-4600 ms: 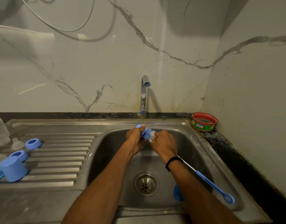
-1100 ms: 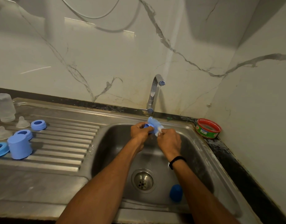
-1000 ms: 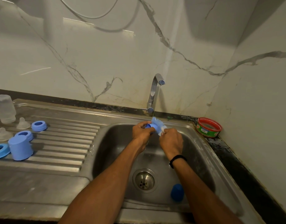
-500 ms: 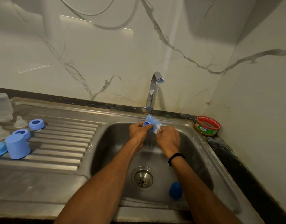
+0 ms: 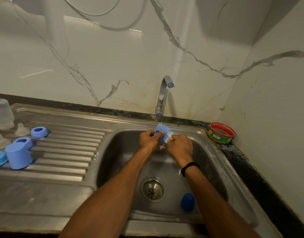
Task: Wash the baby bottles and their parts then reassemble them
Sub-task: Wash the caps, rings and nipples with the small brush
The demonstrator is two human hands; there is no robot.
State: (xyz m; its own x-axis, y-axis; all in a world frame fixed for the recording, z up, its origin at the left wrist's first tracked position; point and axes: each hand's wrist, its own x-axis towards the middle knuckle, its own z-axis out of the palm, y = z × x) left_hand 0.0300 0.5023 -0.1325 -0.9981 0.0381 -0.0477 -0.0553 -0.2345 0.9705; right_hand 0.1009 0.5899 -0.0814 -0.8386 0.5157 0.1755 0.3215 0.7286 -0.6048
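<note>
While water is running from the tap (image 5: 162, 95), the left hand (image 5: 150, 139) and right hand (image 5: 180, 147) are both gripping a blue cap (image 5: 163, 131) with curled fingers (image 5: 152, 133), just under the stream, above the sink (image 5: 113, 152). Another blue piece (image 5: 187, 201) is lying in the basin near the drain (image 5: 153, 188). On the drainboard (image 5: 65, 152), rings (image 5: 39, 132), teats (image 5: 21, 130) and a bottle (image 5: 2, 114) are sitting

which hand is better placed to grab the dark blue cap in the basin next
Right hand, probably. The dark blue cap lies right of the drain, on that hand's side; the left hand would cross over. Both grip the light blue part.
</note>
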